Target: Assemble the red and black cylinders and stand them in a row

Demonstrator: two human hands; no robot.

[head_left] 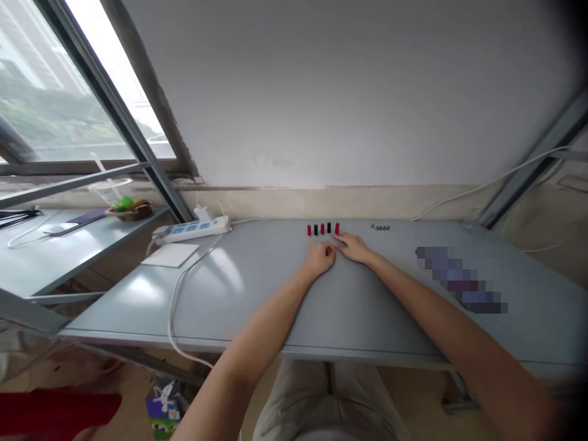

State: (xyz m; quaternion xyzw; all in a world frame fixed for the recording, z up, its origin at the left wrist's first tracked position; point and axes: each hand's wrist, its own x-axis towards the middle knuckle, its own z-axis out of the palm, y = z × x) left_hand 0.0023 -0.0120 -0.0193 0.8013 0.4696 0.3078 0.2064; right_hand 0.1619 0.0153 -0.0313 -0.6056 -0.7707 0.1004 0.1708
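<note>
Several small upright cylinders stand in a row near the back of the grey desk (257,306), alternating red and black. At the row's left end is a red cylinder (309,230), followed by a black cylinder (315,230). My right hand (353,247) lies low on the desk with fingers stretched out and thumb apart; its fingertips are at the foot of the rightmost red cylinder (337,227). Whether they touch it I cannot tell. My left hand (320,258) is curled closed just in front of the row, beside my right thumb. Anything inside it is hidden.
Several tiny metallic pieces (382,228) lie to the right of the row. A blurred-out object (459,282) rests farther right. On the left are a power strip (195,228), a white flat square (171,255) and a white cable (177,288) crossing the desk's front edge.
</note>
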